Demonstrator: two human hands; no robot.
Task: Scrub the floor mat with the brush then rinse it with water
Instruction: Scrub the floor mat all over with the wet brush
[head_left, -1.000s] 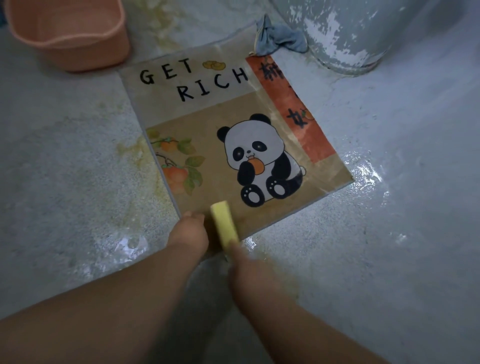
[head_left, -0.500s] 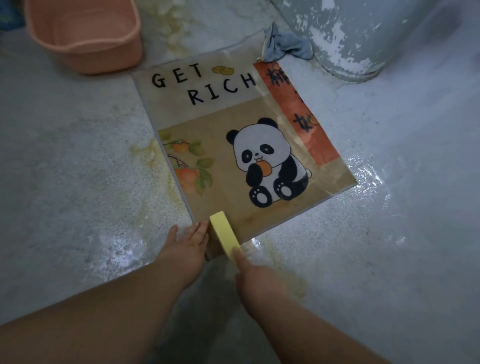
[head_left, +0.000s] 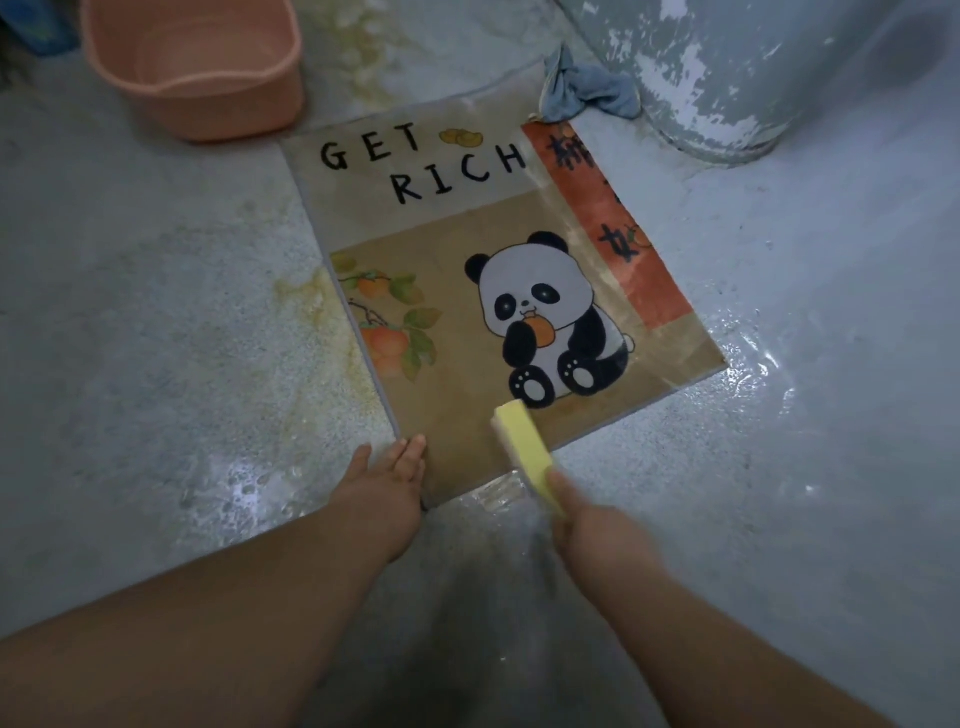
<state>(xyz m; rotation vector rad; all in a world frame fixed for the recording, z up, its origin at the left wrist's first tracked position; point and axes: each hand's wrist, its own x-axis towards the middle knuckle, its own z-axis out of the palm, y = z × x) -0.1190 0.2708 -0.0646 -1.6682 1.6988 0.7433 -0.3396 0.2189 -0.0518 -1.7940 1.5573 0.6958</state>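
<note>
Wet grey concrete floor (head_left: 156, 364), puddle glare on both sides. Floor mat (head_left: 457, 228) lies flat, angled, panda print and "GET RICH" facing up. Left hand (head_left: 382, 483): fingers straight, tips on the mat's near left edge, gripping nothing. Right hand (head_left: 597, 530), blurred, is clenched round the near end of the yellow brush (head_left: 522, 447); its far end sits on the mat just below the panda's foot. Pink basin (head_left: 223, 114) far left, blue rag (head_left: 587, 91) at the mat's far corner, chipped grey drum (head_left: 727, 78) beside it.

The floor mat (head_left: 457, 234) is showing a black-and-white panda, orange fruit and black lettering on tan; the brush (head_left: 522, 449) is showing pale yellow, the basin (head_left: 234, 114) salmon pink.
</note>
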